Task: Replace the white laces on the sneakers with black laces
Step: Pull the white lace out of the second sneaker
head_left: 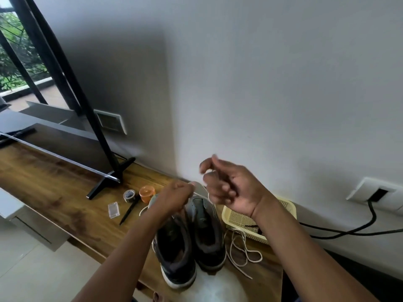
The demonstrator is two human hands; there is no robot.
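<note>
Two grey sneakers stand side by side on the wooden table, heels toward me: the left sneaker [175, 249] and the right sneaker [207, 232]. My left hand [174, 198] is curled above the left sneaker's toe end and pinches a white lace end. My right hand [229, 188] is raised above the right sneaker, fingers curled round a thin white lace that runs down toward the shoe. A loose white lace [244, 253] lies coiled on the table right of the sneakers. A black lace [254, 227] lies in the cream basket [231, 216].
A TV on a black stand [102, 184] fills the table's left. Tape roll [129, 195], orange container [147, 192], black scissors [128, 212] and a small clear box [113, 210] sit left of the sneakers. A black cable [349, 231] runs from a wall socket [377, 194].
</note>
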